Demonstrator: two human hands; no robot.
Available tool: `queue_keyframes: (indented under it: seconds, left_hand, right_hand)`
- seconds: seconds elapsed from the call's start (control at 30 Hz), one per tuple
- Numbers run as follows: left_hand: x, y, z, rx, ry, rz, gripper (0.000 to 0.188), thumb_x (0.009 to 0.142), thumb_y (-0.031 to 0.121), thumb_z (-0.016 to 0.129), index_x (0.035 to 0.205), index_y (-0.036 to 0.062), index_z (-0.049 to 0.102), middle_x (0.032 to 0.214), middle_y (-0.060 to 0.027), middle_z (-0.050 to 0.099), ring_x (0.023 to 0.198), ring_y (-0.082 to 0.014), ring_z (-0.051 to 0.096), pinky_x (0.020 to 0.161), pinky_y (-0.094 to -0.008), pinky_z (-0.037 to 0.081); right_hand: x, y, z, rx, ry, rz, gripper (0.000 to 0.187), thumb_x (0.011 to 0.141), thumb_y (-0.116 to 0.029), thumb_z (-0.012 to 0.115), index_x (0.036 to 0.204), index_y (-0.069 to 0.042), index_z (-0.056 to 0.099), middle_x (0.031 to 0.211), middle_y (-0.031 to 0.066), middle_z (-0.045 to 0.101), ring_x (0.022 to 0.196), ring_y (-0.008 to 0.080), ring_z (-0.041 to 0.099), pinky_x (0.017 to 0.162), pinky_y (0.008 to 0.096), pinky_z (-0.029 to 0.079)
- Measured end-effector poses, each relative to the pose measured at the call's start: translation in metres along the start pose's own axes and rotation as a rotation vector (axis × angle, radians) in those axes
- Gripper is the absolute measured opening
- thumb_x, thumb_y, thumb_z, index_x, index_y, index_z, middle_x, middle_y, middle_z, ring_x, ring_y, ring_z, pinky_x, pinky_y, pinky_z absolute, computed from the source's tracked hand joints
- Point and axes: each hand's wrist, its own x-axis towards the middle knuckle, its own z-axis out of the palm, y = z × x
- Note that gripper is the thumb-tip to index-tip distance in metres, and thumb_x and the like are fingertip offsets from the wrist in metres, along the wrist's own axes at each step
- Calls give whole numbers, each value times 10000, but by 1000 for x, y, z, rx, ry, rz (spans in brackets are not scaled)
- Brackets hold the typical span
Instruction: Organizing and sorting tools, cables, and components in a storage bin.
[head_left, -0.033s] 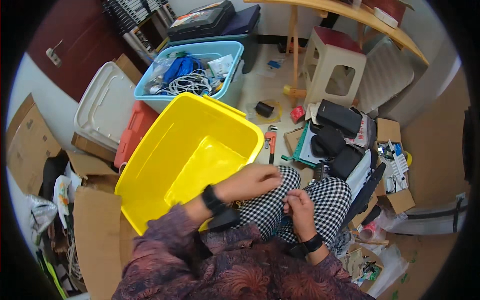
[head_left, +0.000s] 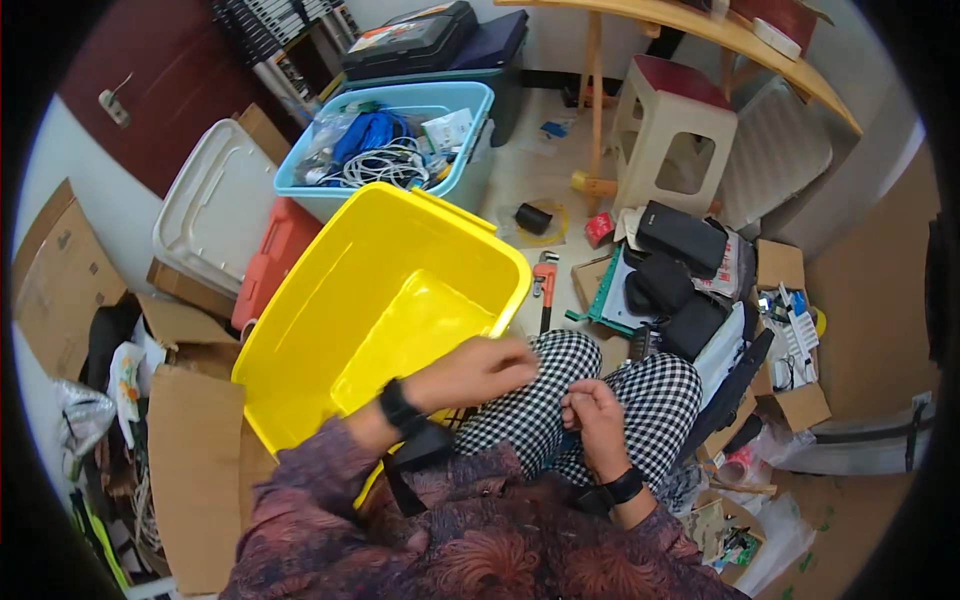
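My left hand (head_left: 478,373) is over my left thigh, beside the near right rim of a yellow plastic tub (head_left: 262,380). Its fingers are curled under, and whatever they may hold is hidden. Above the other knee, my right hand (head_left: 597,418) is closed, thumb against the bent fingers, with nothing showing in it. Both wrists wear black bands. The tub is tilted toward me on my left side, and its bare yellow bottom shows. Black-and-white checked trousers (head_left: 545,385) cover my legs between the hands.
Beyond the tub stands a light blue bin (head_left: 290,185) of cables and bags. A red pipe wrench (head_left: 545,285) lies on the floor by my knees. Black cases (head_left: 682,238) are piled at right, near a beige stool (head_left: 665,130). An open cardboard box (head_left: 195,470) is at left.
My left hand has shifted left and slightly down, away from the right hand. My right hand has stayed almost in place. The whole view has shifted slightly.
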Motion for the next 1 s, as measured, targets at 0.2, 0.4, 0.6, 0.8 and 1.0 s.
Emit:
queue_keyframes:
  seconds: [0.2,0.4,0.6,0.8,1.0]
  left_hand:
    - [-139,-27,-27,-578,257,-476,305,918,260,536,1090,12,582,976,-76,631,877,-169,600,829,-284,472]
    - [-252,-33,2,-460,325,-684,487,902,329,562,1251,1,481,1166,-100,565,1069,-177,525,957,-311,398]
    - [-381,-17,131,-89,253,-918,874,771,477,663,1430,85,242,1469,-216,212,1366,-319,210,1112,-367,173]
    - [-378,-31,181,-29,818,-1206,967,735,452,694,1452,99,149,1498,-226,75,1389,-347,105,1116,-365,156]
    - [-351,-88,152,-1194,1267,-710,775,877,474,534,1418,39,189,1420,-182,322,1299,-330,338,1049,-507,292]
  right_hand:
    - [-2,5,20,-176,-233,36,121,886,-77,504,965,-19,574,763,33,593,605,73,519,550,199,434]
    - [-7,6,21,-240,-412,55,109,907,-88,487,954,-29,565,751,20,576,592,61,505,533,186,423]
    - [-11,10,16,-235,-447,75,112,906,-80,484,955,-30,572,735,19,577,589,67,513,530,191,429]
    - [-12,5,18,-222,-501,71,104,908,-81,491,941,-22,570,712,17,573,588,73,511,537,199,427]
    - [-14,1,25,-235,-474,77,100,898,-88,502,919,-24,576,699,17,572,583,75,509,532,199,423]
